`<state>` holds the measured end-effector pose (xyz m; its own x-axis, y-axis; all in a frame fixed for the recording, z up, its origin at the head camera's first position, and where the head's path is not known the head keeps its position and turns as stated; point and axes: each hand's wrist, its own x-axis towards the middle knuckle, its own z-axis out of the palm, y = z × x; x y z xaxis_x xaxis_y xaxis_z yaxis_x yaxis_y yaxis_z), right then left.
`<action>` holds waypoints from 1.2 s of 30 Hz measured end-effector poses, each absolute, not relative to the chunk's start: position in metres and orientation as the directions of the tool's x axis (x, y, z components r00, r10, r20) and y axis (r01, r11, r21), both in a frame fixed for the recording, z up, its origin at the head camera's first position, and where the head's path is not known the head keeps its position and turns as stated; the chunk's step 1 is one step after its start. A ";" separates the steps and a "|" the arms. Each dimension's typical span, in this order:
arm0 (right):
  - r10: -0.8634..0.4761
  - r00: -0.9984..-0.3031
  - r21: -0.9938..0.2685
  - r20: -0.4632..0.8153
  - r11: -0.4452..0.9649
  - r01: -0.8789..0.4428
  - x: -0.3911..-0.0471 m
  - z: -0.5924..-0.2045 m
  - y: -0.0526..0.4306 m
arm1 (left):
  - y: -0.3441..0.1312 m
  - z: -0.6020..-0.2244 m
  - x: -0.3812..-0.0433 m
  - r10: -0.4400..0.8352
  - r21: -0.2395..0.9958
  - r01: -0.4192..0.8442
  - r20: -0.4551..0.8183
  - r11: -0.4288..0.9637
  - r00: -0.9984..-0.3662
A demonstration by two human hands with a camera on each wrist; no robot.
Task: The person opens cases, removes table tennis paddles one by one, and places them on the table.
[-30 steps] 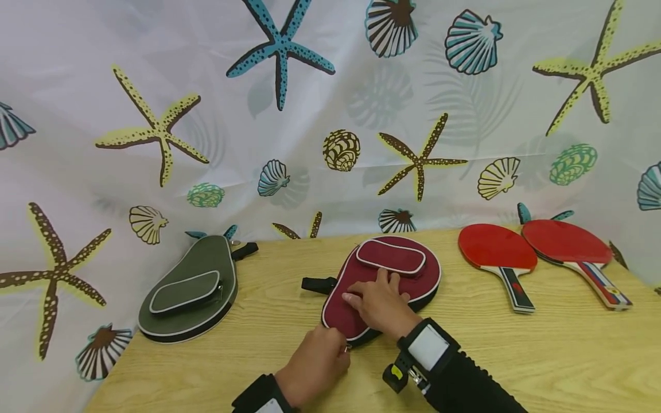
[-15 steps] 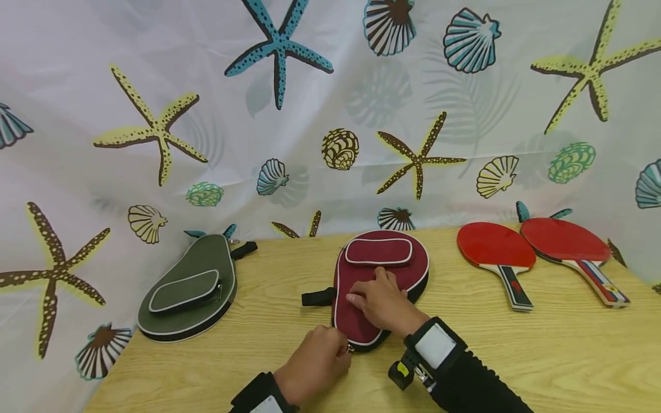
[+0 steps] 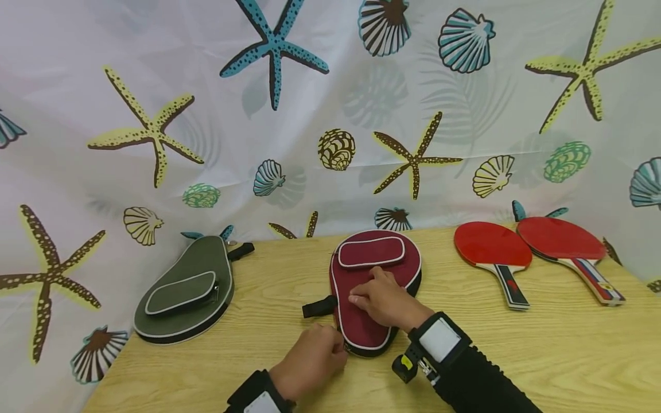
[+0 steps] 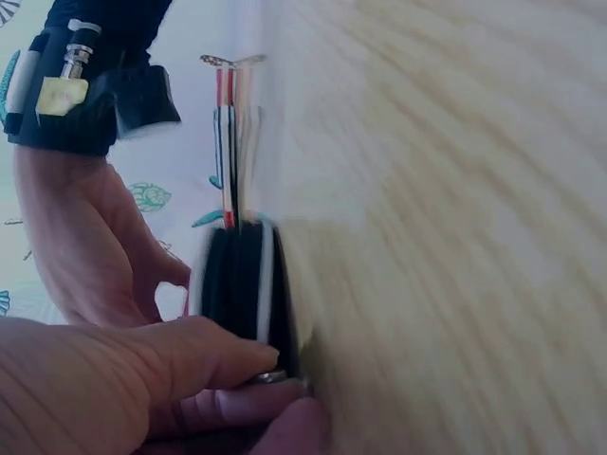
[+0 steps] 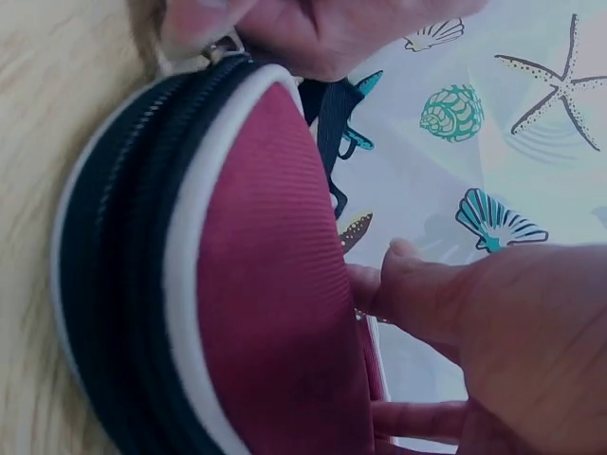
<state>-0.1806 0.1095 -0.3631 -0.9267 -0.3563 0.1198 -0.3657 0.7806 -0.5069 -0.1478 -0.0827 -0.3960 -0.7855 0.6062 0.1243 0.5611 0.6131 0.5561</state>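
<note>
A maroon table tennis paddle case (image 3: 364, 335) with white piping lies on the table, its narrow end toward me and its small pocket (image 3: 372, 252) at the far end. My left hand (image 3: 314, 355) is at the left of the narrow end. Its thumb and finger pinch the metal zipper pull (image 4: 270, 376), which also shows in the right wrist view. Zipper teeth (image 5: 123, 161) run along the black side wall. My right hand (image 3: 387, 301) rests on top of the case, fingers spread and slightly bent on the fabric.
A green paddle case (image 3: 203, 258) lies at the left. Two red paddles (image 3: 490, 244) lie side by side at the back right, handles toward me. A black strap (image 3: 319, 307) sticks out left of the maroon case. Behind the table hangs a patterned cloth (image 3: 310, 115).
The maroon case has turned under my right hand: its pocket end swung left and its narrow end slightly right and toward me. My left hand stays at the zipper, shifted slightly left.
</note>
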 end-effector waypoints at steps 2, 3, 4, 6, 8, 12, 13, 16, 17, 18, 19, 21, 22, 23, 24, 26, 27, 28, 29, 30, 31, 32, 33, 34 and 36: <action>-0.378 -0.917 -0.500 0.128 0.774 -0.389 -0.180 -0.363 0.112 | -0.083 -0.396 -0.150 0.590 0.544 0.558 0.136 0.627 -0.796; -0.385 -0.914 -0.496 0.129 0.773 -0.396 -0.180 -0.363 0.114 | -0.083 -0.396 -0.151 0.583 0.539 0.557 0.144 0.631 -0.800; -0.393 -0.909 -0.492 0.134 0.770 -0.406 -0.180 -0.363 0.115 | -0.083 -0.396 -0.152 0.578 0.539 0.556 0.150 0.632 -0.802; -0.408 -0.902 -0.482 0.144 0.767 -0.423 -0.180 -0.363 0.117 | -0.083 -0.396 -0.154 0.567 0.543 0.551 0.160 0.633 -0.808; -0.415 -0.897 -0.478 0.151 0.763 -0.434 -0.180 -0.363 0.118 | -0.083 -0.396 -0.155 0.561 0.544 0.551 0.167 0.633 -0.811; -0.421 -0.893 -0.483 0.159 0.756 -0.442 -0.180 -0.365 0.119 | -0.082 -0.396 -0.155 0.549 0.561 0.529 0.152 0.637 -0.822; -0.420 -0.893 -0.488 0.161 0.752 -0.442 -0.180 -0.366 0.119 | -0.082 -0.395 -0.154 0.549 0.562 0.523 0.142 0.640 -0.824; -0.427 -0.887 -0.494 0.173 0.742 -0.453 -0.180 -0.369 0.119 | -0.082 -0.390 -0.154 0.552 0.553 0.512 0.109 0.658 -0.827; -0.429 -0.886 -0.499 0.173 0.738 -0.455 -0.180 -0.370 0.119 | -0.082 -0.387 -0.154 0.552 0.547 0.508 0.098 0.665 -0.828; -0.434 -0.884 -0.501 0.173 0.734 -0.459 -0.180 -0.370 0.120 | -0.080 -0.383 -0.153 0.546 0.538 0.497 0.079 0.681 -0.834; -0.440 -0.882 -0.504 0.171 0.730 -0.462 -0.180 -0.370 0.120 | -0.077 -0.379 -0.151 0.540 0.517 0.493 0.069 0.700 -0.839; -0.451 -0.877 -0.506 0.165 0.725 -0.468 -0.179 -0.370 0.121 | -0.069 -0.372 -0.148 0.524 0.479 0.489 0.067 0.729 -0.849; -0.457 -0.874 -0.504 0.164 0.723 -0.472 -0.179 -0.369 0.122 | -0.063 -0.369 -0.145 0.521 0.451 0.495 0.076 0.742 -0.850; -0.461 -0.872 -0.500 0.168 0.722 -0.478 -0.178 -0.367 0.123 | -0.057 -0.367 -0.143 0.514 0.431 0.495 0.081 0.755 -0.854; -0.455 -0.873 -0.498 0.173 0.725 -0.476 -0.178 -0.365 0.124 | -0.050 -0.365 -0.141 0.511 0.406 0.500 0.091 0.765 -0.855; -0.426 -0.886 -0.496 0.184 0.737 -0.458 -0.178 -0.363 0.125 | -0.035 -0.367 -0.138 0.508 0.362 0.505 0.095 0.784 -0.856; -0.401 -0.896 -0.497 0.188 0.748 -0.439 -0.177 -0.361 0.126 | -0.027 -0.368 -0.137 0.499 0.342 0.495 0.084 0.798 -0.862; -0.370 -0.908 -0.496 0.196 0.761 -0.417 -0.176 -0.360 0.127 | -0.020 -0.370 -0.137 0.483 0.313 0.482 0.077 0.819 -0.872; -0.327 -0.923 -0.500 0.202 0.776 -0.384 -0.176 -0.359 0.128 | -0.012 -0.372 -0.137 0.456 0.290 0.453 0.060 0.843 -0.888; -0.280 -0.936 -0.503 0.211 0.791 -0.350 -0.175 -0.359 0.129 | -0.005 -0.375 -0.137 0.426 0.254 0.424 0.052 0.869 -0.903; -0.236 -0.947 -0.502 0.218 0.805 -0.316 -0.175 -0.359 0.130 | 0.002 -0.377 -0.138 0.394 0.202 0.397 0.055 0.895 -0.917; -0.191 -0.956 -0.502 0.225 0.818 -0.282 -0.174 -0.358 0.130 | 0.009 -0.379 -0.138 0.360 0.164 0.366 0.066 0.916 -0.931; -0.151 -0.960 -0.498 0.236 0.829 -0.253 -0.173 -0.358 0.132 | 0.014 -0.381 -0.138 0.329 0.114 0.338 0.089 0.934 -0.940; -0.113 -0.963 -0.497 0.243 0.838 -0.224 -0.173 -0.358 0.133 | 0.019 -0.383 -0.137 0.302 0.068 0.310 0.115 0.948 -0.946; -0.051 -0.966 -0.501 0.252 0.847 -0.175 -0.172 -0.359 0.135 | 0.026 -0.387 -0.137 0.270 -0.005 0.273 0.174 0.962 -0.947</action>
<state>-0.1724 0.1353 -0.3589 -0.9665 -0.0507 0.2516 -0.1750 0.8474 -0.5012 -0.1367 0.0255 -0.3865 -0.9470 0.2699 0.1742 0.2733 0.9619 -0.0047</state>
